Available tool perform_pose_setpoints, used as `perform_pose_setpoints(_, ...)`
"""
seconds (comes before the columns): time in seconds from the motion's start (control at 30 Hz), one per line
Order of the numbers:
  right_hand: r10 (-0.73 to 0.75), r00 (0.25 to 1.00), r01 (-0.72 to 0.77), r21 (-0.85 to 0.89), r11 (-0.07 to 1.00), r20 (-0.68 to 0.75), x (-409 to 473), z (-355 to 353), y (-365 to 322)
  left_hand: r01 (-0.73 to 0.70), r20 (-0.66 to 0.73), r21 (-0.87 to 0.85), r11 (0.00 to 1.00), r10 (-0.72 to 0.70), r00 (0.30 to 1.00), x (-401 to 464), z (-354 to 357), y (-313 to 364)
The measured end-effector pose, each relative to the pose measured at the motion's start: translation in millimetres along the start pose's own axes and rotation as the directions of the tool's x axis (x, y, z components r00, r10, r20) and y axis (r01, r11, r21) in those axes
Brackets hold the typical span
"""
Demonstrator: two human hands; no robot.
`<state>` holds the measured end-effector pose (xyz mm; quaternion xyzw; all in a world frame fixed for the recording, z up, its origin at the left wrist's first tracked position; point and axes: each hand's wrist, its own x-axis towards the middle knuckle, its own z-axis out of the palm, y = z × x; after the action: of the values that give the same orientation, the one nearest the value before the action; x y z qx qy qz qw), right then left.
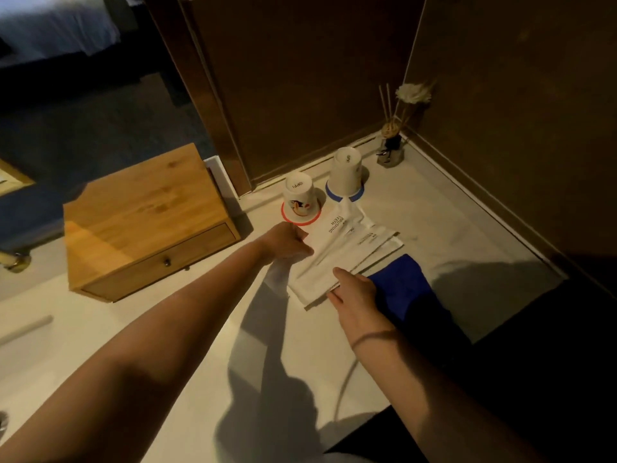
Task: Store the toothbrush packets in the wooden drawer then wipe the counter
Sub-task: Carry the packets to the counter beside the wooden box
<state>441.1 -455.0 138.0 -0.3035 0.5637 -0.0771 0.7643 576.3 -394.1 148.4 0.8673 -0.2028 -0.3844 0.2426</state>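
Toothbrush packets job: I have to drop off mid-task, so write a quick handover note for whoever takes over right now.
Left hand: its grip is closed on the far-left edge of the toothbrush packets.
Right hand: fingers rest flat on the near edge of the same stack, not closed.
The packets lie fanned on the counter, none stored yet.
Wooden drawer, left of the stack, is shut; open it first.
Blue cloth lies folded beside the packets, under the right hand's side, unused.
Two upturned cups stand just behind the stack; mind them when lifting.
Left: store packets, close drawer, wipe.
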Motion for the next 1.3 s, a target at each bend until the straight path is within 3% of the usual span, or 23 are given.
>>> perform_pose_setpoints(0.1,-0.019,0.997,0.032,-0.187,0.982,0.070,-6,-3,0,-0.084,-0.146,0.188,0.979,0.113,0.983,-5,9,2)
perform_pose_setpoints(0.2,-0.038,0.992,0.070,-0.273,0.960,0.120,-14,-15,4,-0.168,-0.287,0.433,0.886,0.312,0.906,-31,18,-4)
perform_pose_setpoints(0.27,-0.049,0.987,0.088,-0.257,0.962,0.154,-16,-24,10,-0.243,-0.244,0.485,0.840,0.397,0.885,-50,27,-19)
perform_pose_setpoints(0.33,-0.193,0.954,0.272,-0.400,0.875,0.228,-15,-33,22,-0.288,-0.144,0.516,0.807,0.413,0.899,-63,39,-37)
perform_pose_setpoints(0.37,-0.327,0.899,0.437,-0.535,0.723,0.292,-16,-38,28,-0.279,-0.101,0.543,0.792,0.391,0.915,-66,45,-46)
perform_pose_setpoints(0.4,-0.485,0.787,0.602,-0.647,0.469,0.381,-15,-42,32,-0.259,-0.073,0.569,0.781,0.361,0.930,-67,50,-54)
perform_pose_setpoints(0.43,-0.579,0.653,0.674,-0.724,0.150,0.488,-13,-45,34,-0.237,-0.063,0.594,0.769,0.339,0.939,-67,56,-60)
perform_pose_setpoints(0.47,-0.607,0.544,0.639,-0.755,-0.148,0.580,-9,-46,34,-0.223,-0.065,0.617,0.755,0.332,0.941,-68,61,-65)
perform_pose_setpoints(0.5,-0.587,0.503,0.545,-0.760,-0.355,0.635,-5,-45,34,-0.217,-0.070,0.638,0.739,0.337,0.939,-67,65,-68)
perform_pose_setpoints(0.53,-0.555,0.513,0.452,-0.756,-0.474,0.654,-1,-41,31,-0.216,-0.079,0.654,0.725,0.350,0.934,-66,68,-72)
perform_pose_setpoints(0.67,-0.395,0.644,0.298,-0.691,-0.659,0.655,13,-34,17,-0.238,-0.094,0.666,0.707,0.395,0.914,-55,72,-85)
perform_pose_setpoints(1.03,-0.353,0.699,0.243,-0.671,-0.701,0.622,10,-26,5,-0.289,-0.001,0.693,0.661,0.401,0.916,-58,47,-71)
perform_pose_setpoints(1.13,-0.361,0.623,0.325,-0.650,-0.687,0.694,-9,-10,8,-0.343,-0.063,0.630,0.697,0.486,0.872,-85,18,-73)
perform_pose_setpoints(1.23,-0.343,0.502,0.500,-0.590,-0.634,0.794,-27,16,21,-0.320,-0.222,0.724,0.611,0.645,0.731,-111,-38,-99)
perform_pose_setpoints(1.3,-0.319,0.428,0.611,-0.530,-0.588,0.846,-39,39,35,-0.236,-0.365,0.720,0.652,0.646,0.671,-123,-82,-125)
